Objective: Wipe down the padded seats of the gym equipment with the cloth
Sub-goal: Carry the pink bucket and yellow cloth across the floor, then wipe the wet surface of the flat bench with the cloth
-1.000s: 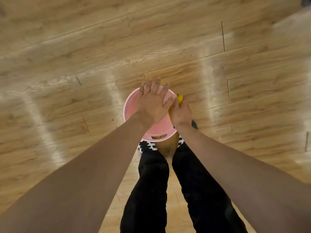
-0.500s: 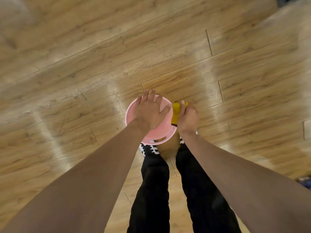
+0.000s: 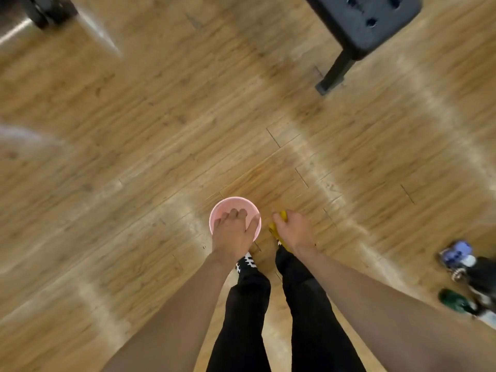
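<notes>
1. Floor [image 3: 134, 183]: smooth wood-grain planks with a soft sheen and pale glare bands.
2. Bucket [image 3: 236, 204]: smooth pink plastic, matt.
3. Cloth [image 3: 283, 215], just right of the bucket: soft yellow fabric.
4. Seat [image 3: 362, 20], well beyond the bucket: black matt padding, dimpled.
5. Leggings [image 3: 308, 318], below the bucket: black matt fabric.

The person wears black leggings [image 3: 249, 304] and black-and-white patterned footwear [image 3: 245, 262]

A floor of light brown wooden planks [image 3: 107, 130] carries a round pink plastic bucket [image 3: 236, 202] just beside the person's black-and-white patterned shoe [image 3: 245, 261], a black metal bench leg [image 3: 332, 73] far ahead, and small blurred bottles [image 3: 456, 255] at right.
</notes>
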`<state>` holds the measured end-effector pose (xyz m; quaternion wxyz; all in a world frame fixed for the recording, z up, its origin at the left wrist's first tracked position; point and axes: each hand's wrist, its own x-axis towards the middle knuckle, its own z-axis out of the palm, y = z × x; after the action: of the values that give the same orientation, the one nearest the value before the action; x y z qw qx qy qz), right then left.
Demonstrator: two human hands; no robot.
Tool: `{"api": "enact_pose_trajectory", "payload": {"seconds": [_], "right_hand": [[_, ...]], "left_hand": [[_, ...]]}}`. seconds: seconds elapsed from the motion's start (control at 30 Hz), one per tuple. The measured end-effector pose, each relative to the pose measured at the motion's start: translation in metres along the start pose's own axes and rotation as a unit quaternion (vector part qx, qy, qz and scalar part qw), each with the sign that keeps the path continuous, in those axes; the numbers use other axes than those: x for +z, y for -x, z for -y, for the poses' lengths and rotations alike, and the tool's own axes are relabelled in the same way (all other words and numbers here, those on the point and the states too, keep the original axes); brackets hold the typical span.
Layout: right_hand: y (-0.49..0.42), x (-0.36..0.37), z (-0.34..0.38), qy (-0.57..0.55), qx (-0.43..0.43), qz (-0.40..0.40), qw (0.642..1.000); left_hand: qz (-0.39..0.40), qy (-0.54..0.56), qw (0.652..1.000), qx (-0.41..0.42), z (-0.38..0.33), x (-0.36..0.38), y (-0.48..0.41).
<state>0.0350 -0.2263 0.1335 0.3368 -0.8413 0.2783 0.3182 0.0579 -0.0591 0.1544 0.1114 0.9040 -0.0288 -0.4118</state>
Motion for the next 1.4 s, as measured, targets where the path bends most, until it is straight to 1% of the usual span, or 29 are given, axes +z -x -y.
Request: {"api": "enact_pose_trajectory", "payload": {"seconds": [0.1,0.2,0.3,0.43,0.53,0.67,0.77,0.93,1.03,1.17,1.3,1.4], "right_hand": [[0.058,-0.059,-0.01,-0.014,0.03,0.0,0.999],[0.11,-0.114,-0.024,-0.084,0.091,-0.022,0.992],[0.142,-0.155,-0.047,-0.139,0.148,-0.038,0.978],[0.15,-0.199,-0.078,-0.202,0.165,-0.061,0.964],[0.143,-0.234,-0.089,-0.188,0.171,-0.078,0.964],[0.12,-0.287,-0.09,-0.178,0.182,-0.102,0.962],[0.095,-0.323,-0.086,-0.176,0.175,-0.119,0.961],[0.033,-0.397,-0.078,-0.187,0.17,-0.148,0.956],[-0.004,-0.449,-0.07,-0.188,0.169,-0.169,0.953],[-0.059,-0.519,-0.046,-0.201,0.165,-0.189,0.947],[-0.115,-0.575,-0.031,-0.186,0.151,-0.179,0.954],[-0.164,-0.611,-0.031,-0.148,0.132,-0.144,0.97]], "left_hand": [[-0.023,0.013,0.999,0.018,-0.03,-0.024,0.052],[-0.029,0.018,0.999,0.032,-0.063,-0.036,0.101],[-0.041,0.04,0.997,0.047,-0.101,-0.039,0.14],[-0.053,0.067,0.994,0.061,-0.16,-0.037,0.152],[-0.067,0.069,0.993,0.071,-0.205,-0.044,0.136],[-0.08,0.04,0.992,0.089,-0.265,-0.072,0.107],[-0.091,0.06,0.99,0.092,-0.302,-0.092,0.08],[-0.095,0.09,0.986,0.103,-0.37,-0.137,0.011],[-0.075,0.094,0.986,0.116,-0.412,-0.176,-0.029],[-0.078,0.052,0.985,0.146,-0.464,-0.225,-0.078],[-0.085,0.044,0.985,0.141,-0.512,-0.253,-0.122],[-0.103,0.064,0.987,0.103,-0.548,-0.262,-0.155]]}}
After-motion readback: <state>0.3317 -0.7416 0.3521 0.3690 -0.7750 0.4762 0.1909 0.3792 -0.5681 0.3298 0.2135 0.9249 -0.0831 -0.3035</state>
